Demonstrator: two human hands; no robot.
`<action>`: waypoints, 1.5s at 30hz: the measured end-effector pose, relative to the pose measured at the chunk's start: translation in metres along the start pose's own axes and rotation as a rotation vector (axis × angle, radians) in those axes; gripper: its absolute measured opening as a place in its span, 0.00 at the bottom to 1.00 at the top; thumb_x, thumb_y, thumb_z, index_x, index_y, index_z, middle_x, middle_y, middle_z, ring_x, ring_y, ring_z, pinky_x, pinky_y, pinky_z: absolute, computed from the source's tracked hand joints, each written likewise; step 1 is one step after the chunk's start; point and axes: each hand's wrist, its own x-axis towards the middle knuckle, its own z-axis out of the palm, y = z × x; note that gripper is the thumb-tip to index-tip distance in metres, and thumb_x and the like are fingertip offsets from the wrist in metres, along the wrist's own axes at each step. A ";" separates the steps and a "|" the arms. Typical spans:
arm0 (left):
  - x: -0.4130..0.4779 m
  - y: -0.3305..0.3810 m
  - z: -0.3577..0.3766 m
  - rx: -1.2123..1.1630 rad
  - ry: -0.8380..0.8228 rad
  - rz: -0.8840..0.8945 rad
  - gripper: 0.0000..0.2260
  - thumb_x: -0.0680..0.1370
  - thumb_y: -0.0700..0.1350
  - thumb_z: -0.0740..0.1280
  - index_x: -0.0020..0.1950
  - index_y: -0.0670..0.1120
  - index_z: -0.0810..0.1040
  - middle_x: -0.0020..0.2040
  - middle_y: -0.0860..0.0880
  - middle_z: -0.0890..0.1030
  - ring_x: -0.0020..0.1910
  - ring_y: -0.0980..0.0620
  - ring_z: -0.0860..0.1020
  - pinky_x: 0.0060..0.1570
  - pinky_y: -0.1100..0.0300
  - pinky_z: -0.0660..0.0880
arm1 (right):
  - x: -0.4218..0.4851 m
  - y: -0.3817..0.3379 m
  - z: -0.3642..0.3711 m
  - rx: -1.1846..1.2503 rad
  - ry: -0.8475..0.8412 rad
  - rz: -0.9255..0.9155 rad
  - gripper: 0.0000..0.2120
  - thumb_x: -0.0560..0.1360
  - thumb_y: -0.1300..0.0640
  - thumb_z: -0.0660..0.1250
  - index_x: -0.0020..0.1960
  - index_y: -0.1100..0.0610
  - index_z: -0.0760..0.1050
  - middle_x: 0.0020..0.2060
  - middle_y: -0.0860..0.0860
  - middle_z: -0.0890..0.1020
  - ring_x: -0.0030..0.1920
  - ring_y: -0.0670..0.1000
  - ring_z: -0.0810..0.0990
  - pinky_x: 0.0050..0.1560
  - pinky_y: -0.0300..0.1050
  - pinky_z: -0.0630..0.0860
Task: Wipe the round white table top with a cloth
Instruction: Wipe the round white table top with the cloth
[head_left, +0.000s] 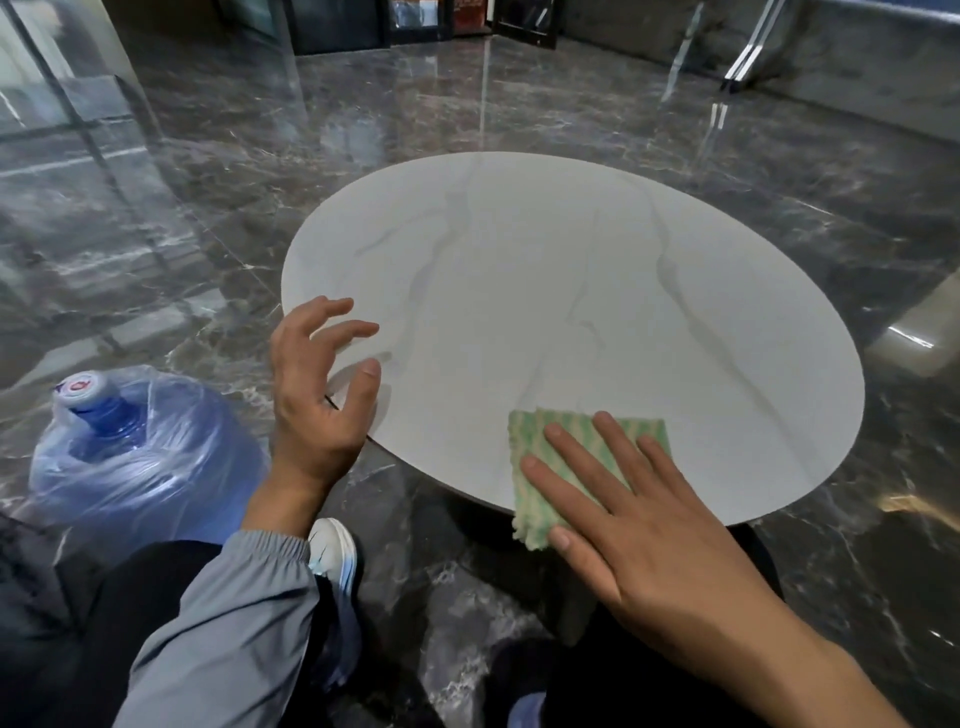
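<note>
The round white table top (545, 291) with faint grey veins fills the middle of the view. A green and pale yellow striped cloth (532, 467) lies at its near edge, one corner hanging over the rim. My right hand (639, 514) presses flat on the cloth with straight, spread fingers. At the table's near left rim my left hand (317, 384) hovers with loosely bent fingers spread, holding nothing; whether its thumb touches the surface I cannot tell.
A large blue water bottle (140, 457) wrapped in clear plastic stands on the dark glossy marble floor (234, 171) to the left of the table. My knees and a white shoe (335, 551) are below the table edge. Metal chair legs (743, 57) stand far back right.
</note>
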 end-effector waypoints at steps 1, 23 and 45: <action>0.000 0.001 0.000 -0.003 -0.005 -0.012 0.13 0.81 0.45 0.65 0.59 0.38 0.82 0.66 0.38 0.78 0.71 0.38 0.72 0.73 0.47 0.65 | 0.004 -0.003 0.002 -0.028 0.017 -0.009 0.27 0.87 0.38 0.44 0.84 0.39 0.46 0.84 0.45 0.52 0.84 0.61 0.48 0.77 0.61 0.50; 0.000 0.017 -0.007 0.002 -0.100 0.085 0.10 0.78 0.39 0.68 0.58 0.38 0.83 0.61 0.39 0.80 0.66 0.40 0.76 0.65 0.38 0.72 | -0.017 0.022 0.003 -0.005 0.040 -0.004 0.29 0.84 0.39 0.53 0.83 0.36 0.50 0.84 0.42 0.50 0.84 0.52 0.43 0.80 0.56 0.46; -0.025 0.122 0.038 0.138 -0.440 0.421 0.05 0.80 0.43 0.69 0.48 0.43 0.83 0.45 0.48 0.82 0.43 0.43 0.79 0.41 0.47 0.71 | -0.059 0.100 0.007 0.181 0.172 0.280 0.34 0.74 0.49 0.54 0.81 0.39 0.61 0.83 0.44 0.59 0.84 0.50 0.50 0.80 0.64 0.53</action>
